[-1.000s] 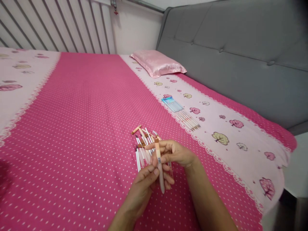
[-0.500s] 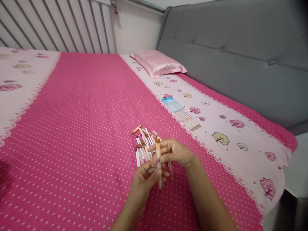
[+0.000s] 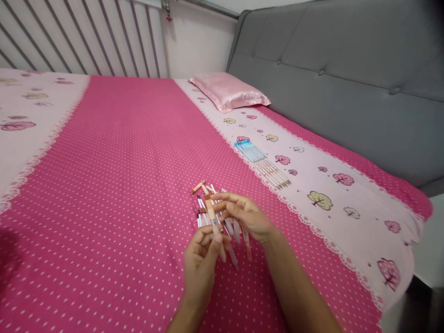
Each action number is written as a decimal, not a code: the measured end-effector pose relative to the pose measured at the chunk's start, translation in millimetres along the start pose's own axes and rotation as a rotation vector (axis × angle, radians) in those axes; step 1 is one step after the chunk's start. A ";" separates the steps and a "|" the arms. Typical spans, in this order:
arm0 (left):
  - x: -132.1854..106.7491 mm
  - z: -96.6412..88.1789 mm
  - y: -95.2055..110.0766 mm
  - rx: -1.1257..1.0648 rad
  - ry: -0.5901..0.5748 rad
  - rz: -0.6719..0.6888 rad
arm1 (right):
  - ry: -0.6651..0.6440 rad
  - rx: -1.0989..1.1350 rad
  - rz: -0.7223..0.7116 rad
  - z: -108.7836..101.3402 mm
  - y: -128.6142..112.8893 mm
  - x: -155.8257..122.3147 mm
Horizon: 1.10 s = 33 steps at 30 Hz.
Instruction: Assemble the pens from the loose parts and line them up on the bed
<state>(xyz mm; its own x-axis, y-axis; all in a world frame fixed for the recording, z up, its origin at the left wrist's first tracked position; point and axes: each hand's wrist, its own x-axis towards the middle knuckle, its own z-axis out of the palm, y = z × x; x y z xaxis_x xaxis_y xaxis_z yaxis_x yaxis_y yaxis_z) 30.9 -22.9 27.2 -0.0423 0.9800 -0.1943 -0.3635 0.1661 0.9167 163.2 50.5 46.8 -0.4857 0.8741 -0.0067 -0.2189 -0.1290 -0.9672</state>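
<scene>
A pen (image 3: 211, 212) with a brown-topped, peach upper part and a pale barrel is tilted in my left hand (image 3: 201, 259), pinched between thumb and fingers. Beside the pen's upper part, my right hand (image 3: 244, 215) has its fingers apart, the fingertips against or just next to the brown end; contact is hard to make out. Under and behind both hands lies a loose pile of pens (image 3: 201, 203), some white with dark tips, others pale pink or peach. My hands hide part of this pile.
On the pale printed band lie a row of blue-ended pens (image 3: 250, 151) and a row of pale pens with brownish tips (image 3: 274, 174). A pink pillow (image 3: 227, 90) rests near the grey headboard (image 3: 333, 51). The dotted pink bedspread (image 3: 121, 185) covers the bed.
The pen has swung left and leans more. My right hand's fingers have spread from their closer hold around it. My left hand has shifted slightly left, and more of the pile shows.
</scene>
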 end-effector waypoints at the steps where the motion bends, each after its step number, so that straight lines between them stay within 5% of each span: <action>1: -1.1 0.3 0.4 0.007 0.047 0.040 | 0.055 -0.044 -0.035 1.9 2.1 2.6; 5: -3.8 -0.1 -0.8 0.056 0.182 0.172 | 0.203 -0.530 -0.183 11.5 15.0 13.2; 10: -3.7 -1.8 -3.2 0.130 0.266 0.254 | 0.220 -1.183 -0.277 23.0 38.8 25.1; 18: -8.2 -0.4 -1.1 0.169 0.227 0.218 | 0.208 -1.474 -0.370 23.7 56.2 31.3; 24: -5.7 -1.7 -1.7 0.199 0.192 0.235 | 0.292 -1.224 -0.373 24.5 43.5 23.3; 29: -5.1 0.4 -0.3 0.241 0.155 0.206 | 0.419 -0.706 -0.371 17.8 24.7 16.6; 33: -4.4 1.7 -2.0 0.303 0.076 0.179 | 0.469 -0.184 -0.234 7.2 20.3 15.0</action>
<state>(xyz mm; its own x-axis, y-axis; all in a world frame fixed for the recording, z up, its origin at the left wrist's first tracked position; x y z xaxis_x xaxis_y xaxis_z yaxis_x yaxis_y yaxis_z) 33.4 -27.3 26.8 -0.1535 0.9875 -0.0360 -0.0521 0.0283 0.9982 145.4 57.6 28.9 -0.0038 0.9899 0.1420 -0.1034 0.1409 -0.9846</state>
